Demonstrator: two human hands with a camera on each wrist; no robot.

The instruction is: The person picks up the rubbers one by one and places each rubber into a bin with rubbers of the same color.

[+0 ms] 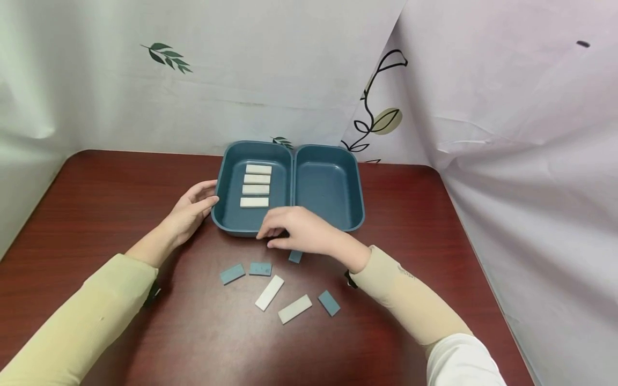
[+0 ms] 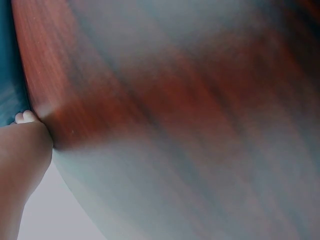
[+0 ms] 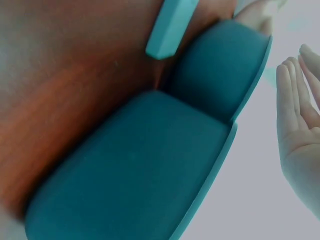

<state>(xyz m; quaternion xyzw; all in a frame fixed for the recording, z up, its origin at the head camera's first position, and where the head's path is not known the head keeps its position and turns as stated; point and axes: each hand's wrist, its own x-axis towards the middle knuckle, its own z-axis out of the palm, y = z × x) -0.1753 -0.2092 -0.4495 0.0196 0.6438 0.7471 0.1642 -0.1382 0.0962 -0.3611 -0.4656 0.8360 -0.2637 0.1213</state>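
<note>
A blue two-compartment box [image 1: 328, 222] stands at the back of the table. My left hand [image 1: 190, 212] touches its left side, thumb at the rim and fingers along the outer wall; fingertips also show beside the wall in the left wrist view. In the left compartment, several white tiles [image 1: 254, 202] lie in a column. My right hand [image 1: 304, 228] hovers over the front rim near the divider, fingers extended and holding nothing. A blue tile [image 1: 295, 257] lies just below it, partly hidden; the right wrist view shows this tile before the box.
Nearer on the brown table [image 1: 193, 332] lie two white tiles, one upright-slanted [image 1: 269, 292] and one lower right [image 1: 295, 309]. Blue tiles lie at left [image 1: 233, 274], centre [image 1: 260, 268] and right [image 1: 329, 303]. A patterned white curtain [image 1: 270, 69] hangs behind.
</note>
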